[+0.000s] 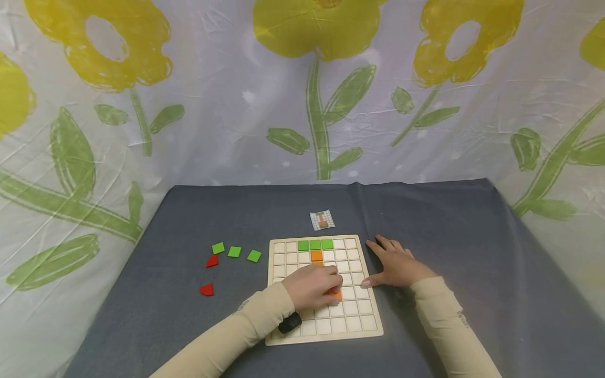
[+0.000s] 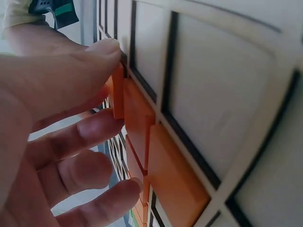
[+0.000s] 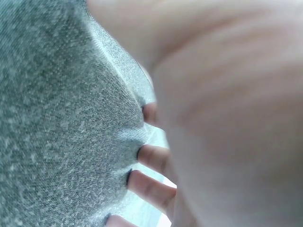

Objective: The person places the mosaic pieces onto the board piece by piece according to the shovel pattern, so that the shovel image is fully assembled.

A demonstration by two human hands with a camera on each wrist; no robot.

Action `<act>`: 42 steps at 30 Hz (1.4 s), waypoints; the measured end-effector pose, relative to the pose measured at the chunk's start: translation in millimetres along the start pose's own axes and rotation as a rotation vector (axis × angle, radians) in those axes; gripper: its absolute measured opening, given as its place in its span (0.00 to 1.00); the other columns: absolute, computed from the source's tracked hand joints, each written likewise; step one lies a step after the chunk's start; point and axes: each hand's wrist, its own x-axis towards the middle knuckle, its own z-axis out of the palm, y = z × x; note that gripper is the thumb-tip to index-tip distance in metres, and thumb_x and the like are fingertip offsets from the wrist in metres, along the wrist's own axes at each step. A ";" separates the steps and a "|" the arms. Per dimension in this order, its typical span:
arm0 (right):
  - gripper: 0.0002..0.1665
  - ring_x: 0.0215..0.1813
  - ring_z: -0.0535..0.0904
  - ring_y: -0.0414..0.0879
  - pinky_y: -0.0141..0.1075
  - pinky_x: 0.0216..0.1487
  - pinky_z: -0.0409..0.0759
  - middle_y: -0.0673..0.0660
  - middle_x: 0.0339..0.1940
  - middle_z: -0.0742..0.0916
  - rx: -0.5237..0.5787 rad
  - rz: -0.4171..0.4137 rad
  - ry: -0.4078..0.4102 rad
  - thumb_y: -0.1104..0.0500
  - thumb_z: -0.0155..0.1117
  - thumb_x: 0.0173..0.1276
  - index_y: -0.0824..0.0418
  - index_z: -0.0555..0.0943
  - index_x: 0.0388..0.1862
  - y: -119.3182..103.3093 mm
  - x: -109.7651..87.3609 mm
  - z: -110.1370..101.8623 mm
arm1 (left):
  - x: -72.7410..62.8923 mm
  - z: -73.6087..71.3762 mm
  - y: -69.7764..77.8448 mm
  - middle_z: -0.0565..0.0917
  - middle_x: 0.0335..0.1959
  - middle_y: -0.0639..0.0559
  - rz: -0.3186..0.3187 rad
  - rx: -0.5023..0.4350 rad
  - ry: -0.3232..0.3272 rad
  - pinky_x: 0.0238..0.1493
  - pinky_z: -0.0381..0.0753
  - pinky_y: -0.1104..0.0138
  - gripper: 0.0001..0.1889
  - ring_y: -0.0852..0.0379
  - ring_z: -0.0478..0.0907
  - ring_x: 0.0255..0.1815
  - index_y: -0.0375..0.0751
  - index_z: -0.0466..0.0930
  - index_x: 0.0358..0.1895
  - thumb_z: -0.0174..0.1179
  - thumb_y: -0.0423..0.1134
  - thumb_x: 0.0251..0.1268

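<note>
A pale wooden grid board (image 1: pixel 373 320) lies on the dark cloth. Three green square tiles (image 1: pixel 315 244) sit along its far row, with an orange tile (image 1: pixel 316 255) below the middle one. My left hand (image 1: pixel 312 286) reaches over the board and hides part of the grid. Its thumb and finger pinch an orange square tile (image 2: pixel 117 92) by the edges, right beside other orange tiles (image 2: pixel 175 177) in the grid. My right hand (image 1: pixel 397 265) rests with spread fingers on the cloth right of the board, its thumb at the board's edge.
Left of the board lie three loose green tiles (image 1: pixel 234 252) and two red rounded pieces (image 1: pixel 206 290). A small printed card (image 1: pixel 322 220) with a coloured grid pattern lies beyond the far edge. A curtain with yellow flowers (image 1: pixel 316 26) hangs behind the table.
</note>
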 end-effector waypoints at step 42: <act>0.68 0.73 0.51 0.69 0.67 0.64 0.56 0.69 0.75 0.56 0.021 -0.007 -0.018 0.26 0.68 0.45 0.60 0.55 0.76 -0.7 -0.5 -1.1 | -91.5 -42.9 -19.2 0.79 0.34 0.57 -0.251 0.000 0.122 0.32 0.74 0.72 0.05 0.66 0.70 0.26 0.46 0.83 0.41 0.60 0.41 0.66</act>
